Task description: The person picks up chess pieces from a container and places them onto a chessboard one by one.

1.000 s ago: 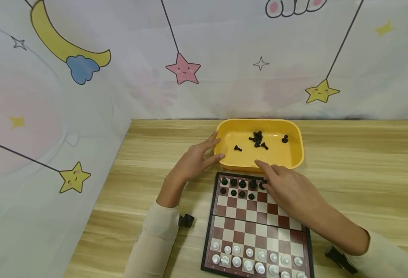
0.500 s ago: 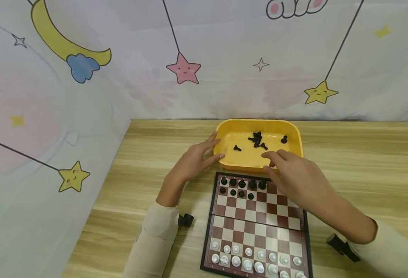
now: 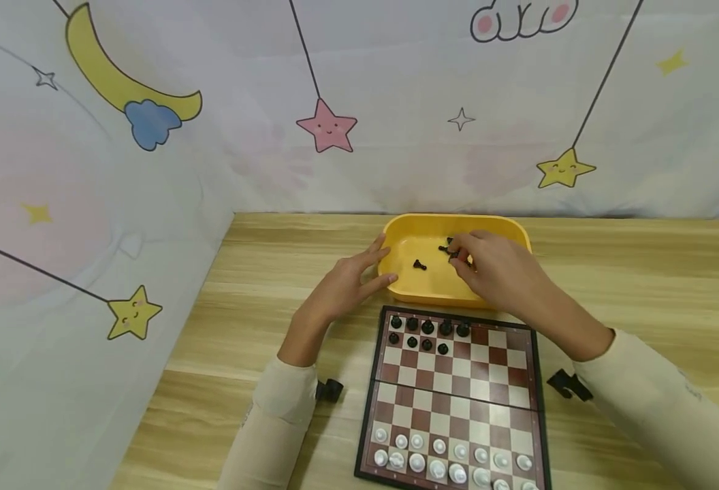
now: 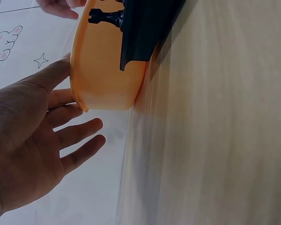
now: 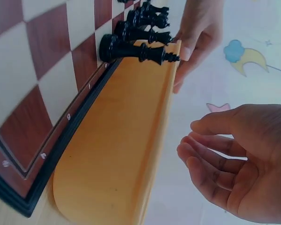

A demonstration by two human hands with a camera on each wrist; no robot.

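Note:
My left hand [image 3: 342, 289] rests at the left end of the yellow plastic tray [image 3: 439, 292], its fingers spread and fairly straight. In the left wrist view its thumb and fingertips touch the tray's rim. My right hand [image 3: 506, 275] reaches over the tray, fingers bent loosely above a cluster of black chess pieces [image 3: 443, 249], and covers part of them. The right wrist view shows a gap between its thumb and fingers [image 5: 210, 173], with nothing held. One black chess piece [image 3: 419, 265] lies apart, left of the cluster.
A folding chessboard [image 3: 451, 395] lies in front of the tray. Several black pieces [image 3: 427, 327] stand at its far left; two rows of white pieces [image 3: 438, 468] stand at its near side. A printed cloth [image 3: 396, 177] hangs behind the wooden table [image 3: 641, 286].
My right hand has moved from the board's far edge up and forward over the tray, uncovering a black piece on the back row. The left hand has stayed at the tray.

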